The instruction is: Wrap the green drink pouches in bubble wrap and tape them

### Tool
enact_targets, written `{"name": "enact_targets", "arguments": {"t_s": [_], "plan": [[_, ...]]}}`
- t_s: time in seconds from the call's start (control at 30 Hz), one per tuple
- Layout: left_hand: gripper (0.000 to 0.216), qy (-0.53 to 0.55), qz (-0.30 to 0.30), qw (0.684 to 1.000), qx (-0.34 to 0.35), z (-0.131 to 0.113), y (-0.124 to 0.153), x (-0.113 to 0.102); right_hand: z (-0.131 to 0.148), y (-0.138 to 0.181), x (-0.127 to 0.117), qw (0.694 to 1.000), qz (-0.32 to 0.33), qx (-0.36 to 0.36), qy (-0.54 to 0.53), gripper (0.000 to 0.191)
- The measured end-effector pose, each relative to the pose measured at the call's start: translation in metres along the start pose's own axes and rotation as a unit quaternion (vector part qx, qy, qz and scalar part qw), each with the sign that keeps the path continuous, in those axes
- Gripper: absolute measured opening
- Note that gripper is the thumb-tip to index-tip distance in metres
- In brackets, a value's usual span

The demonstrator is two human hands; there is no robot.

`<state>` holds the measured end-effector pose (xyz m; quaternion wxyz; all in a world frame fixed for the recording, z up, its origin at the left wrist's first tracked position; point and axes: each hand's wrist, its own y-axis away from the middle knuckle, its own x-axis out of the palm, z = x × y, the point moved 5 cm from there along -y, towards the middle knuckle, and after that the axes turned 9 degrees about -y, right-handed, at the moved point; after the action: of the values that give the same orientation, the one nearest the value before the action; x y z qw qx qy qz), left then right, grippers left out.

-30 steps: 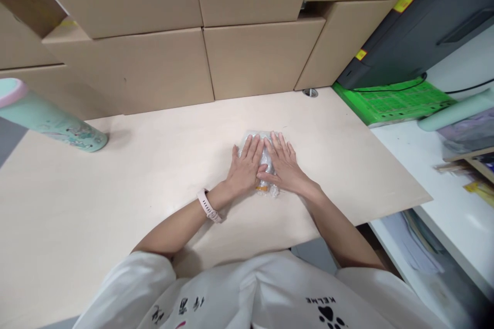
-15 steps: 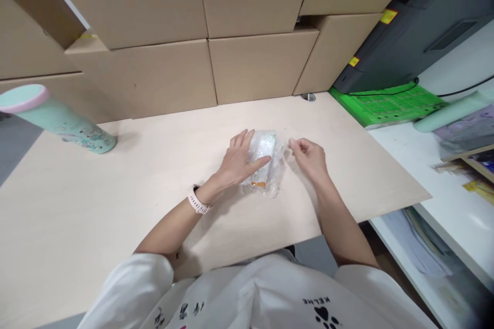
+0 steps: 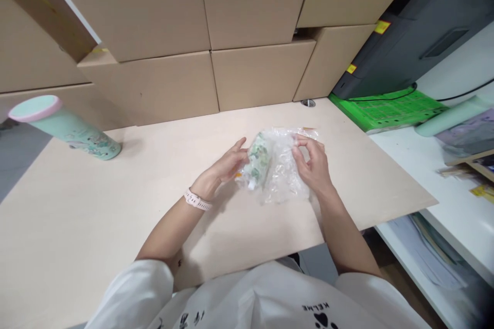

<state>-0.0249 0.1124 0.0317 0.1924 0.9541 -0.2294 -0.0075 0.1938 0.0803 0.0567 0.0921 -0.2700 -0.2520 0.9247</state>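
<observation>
Broadly spread beneath everything, a pale, smooth, wood-toned tabletop [image 3: 116, 205]; stacked behind like a wall, plain brown cardboard boxes [image 3: 165, 82]. Across the near edge, two bare arms: left forearm [image 3: 173, 226] out of a loose white cloth sleeve [image 3: 135, 288], elbow bent and held out to the side, slanting inward and away from the body; right forearm [image 3: 345, 231] mirroring it at a steeper angle, both converging in front of the chest. Standing well apart at far left, a tall, mint-green, cylindrical bottle [image 3: 83, 128] with a pink-edged top. Near the middle of the tabletop, between both hands, clear, crinkled plastic wrap [image 3: 283, 169], spread out toward the right. At its left part, touching the left hand, a small, green-and-white patterned bundle [image 3: 258, 157]. Left hand [image 3: 224, 167] rolled partly onto its side, thumb side up, at the bundle's left edge. Right hand [image 3: 314, 167] arched over the upper right of the wrap, knuckles raised. On the left wrist, a pale pink, perforated strap band [image 3: 197, 199]. Smallest of all, the fingers: left ones laid against the bundle, impossible to tell whether gripping; right ones curled, thumb and forefinger tips close together at the wrap, cannot tell whether pinching it.
</observation>
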Motion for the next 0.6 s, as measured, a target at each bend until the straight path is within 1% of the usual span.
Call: {"name": "enact_targets", "arguments": {"t_s": [0.07,0.1,0.2,0.23,0.27,0.3,0.37,0.4,0.43,0.47,0.5,0.53,0.6], "plan": [[0.11,-0.002,-0.018,1.0,-0.006,0.006,-0.004,-0.003,0.005,-0.002,-0.005,0.996,-0.021,-0.063,0.052,0.013],[0.109,-0.015,-0.026,1.0,-0.003,0.01,-0.006,-0.004,0.005,-0.003,-0.007,0.994,-0.029,-0.078,0.071,0.012],[0.098,-0.077,-0.023,0.997,0.02,0.018,-0.01,-0.004,-0.005,-0.005,-0.018,0.988,-0.061,-0.076,0.117,0.013],[0.093,-0.114,-0.034,0.992,0.03,0.02,-0.011,-0.005,-0.011,-0.006,-0.024,0.986,-0.078,-0.066,0.133,0.014],[0.089,-0.17,-0.063,0.983,0.04,0.02,-0.011,-0.008,-0.017,-0.006,-0.03,0.982,-0.096,-0.053,0.151,0.015],[0.085,-0.239,-0.11,0.964,0.05,0.02,-0.011,-0.012,-0.023,-0.006,-0.036,0.977,-0.117,-0.037,0.172,0.015],[0.074,-0.373,-0.21,0.9,0.079,0.014,-0.009,-0.02,-0.032,-0.006,-0.049,0.961,-0.164,-0.004,0.221,0.018],[0.068,-0.417,-0.24,0.872,0.095,0.011,-0.008,-0.021,-0.034,-0.005,-0.054,0.952,-0.185,0.009,0.242,0.02],[0.061,-0.44,-0.251,0.855,0.111,0.009,-0.007,-0.021,-0.034,-0.005,-0.056,0.945,-0.198,0.015,0.259,0.023],[0.055,-0.447,-0.247,0.85,0.127,0.008,-0.008,-0.02,-0.032,-0.004,-0.055,0.942,-0.202,0.014,0.269,0.024],[0.05,-0.444,-0.232,0.854,0.138,0.008,-0.008,-0.017,-0.029,-0.004,-0.051,0.942,-0.191,0.008,0.274,0.024],[0.047,-0.443,-0.214,0.859,0.144,0.008,-0.009,-0.014,-0.026,-0.004,-0.044,0.947,-0.162,0.001,0.278,0.024],[0.044,-0.45,-0.181,0.862,0.144,0.011,-0.009,-0.006,-0.02,-0.003,-0.02,0.957,-0.063,-0.005,0.283,0.029]]}}
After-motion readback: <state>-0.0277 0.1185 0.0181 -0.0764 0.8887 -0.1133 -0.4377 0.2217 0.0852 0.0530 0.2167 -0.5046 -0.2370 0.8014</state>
